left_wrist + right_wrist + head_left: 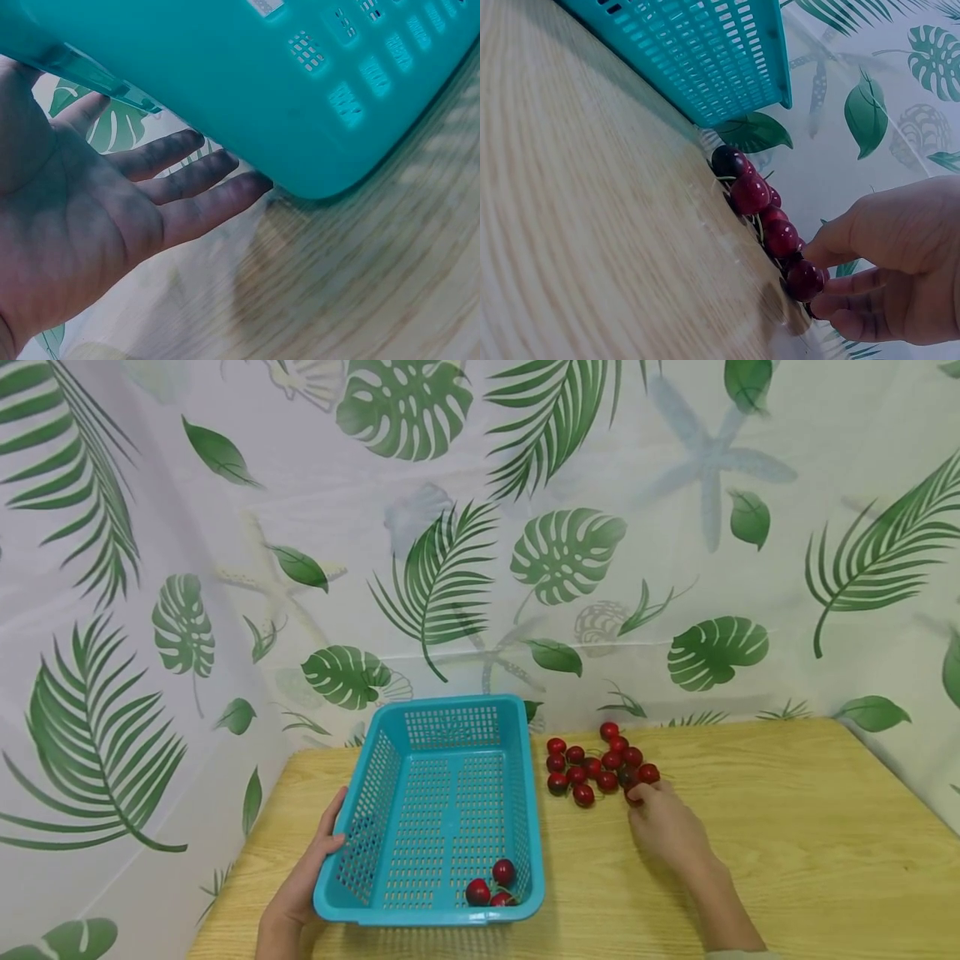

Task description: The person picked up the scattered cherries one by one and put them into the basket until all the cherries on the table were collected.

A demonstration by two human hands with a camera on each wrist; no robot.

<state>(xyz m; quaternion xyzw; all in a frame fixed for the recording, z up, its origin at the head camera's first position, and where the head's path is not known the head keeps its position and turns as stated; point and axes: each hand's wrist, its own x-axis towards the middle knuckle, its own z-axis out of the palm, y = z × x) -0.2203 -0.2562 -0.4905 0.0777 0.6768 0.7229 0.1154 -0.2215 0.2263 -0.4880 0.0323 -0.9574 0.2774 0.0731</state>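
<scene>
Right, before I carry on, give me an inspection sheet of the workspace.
Surface: wood-grain table.
Job's things: blue basket, three cherries showing in its near right corner; loose cherries grouped to its right.
Clutter: nothing seen.
Grips: left grip holds the basket's left rim, thumb at the edge; right grip pinches a cherry at the group's near right edge.
Cables: nothing seen.
Surroundings: leaf-print sheet behind and on the left.

The left grip (94, 199) holds the teal basket (214, 82).

Basket wall (533, 810) beside cherries (583, 795), room above
</scene>
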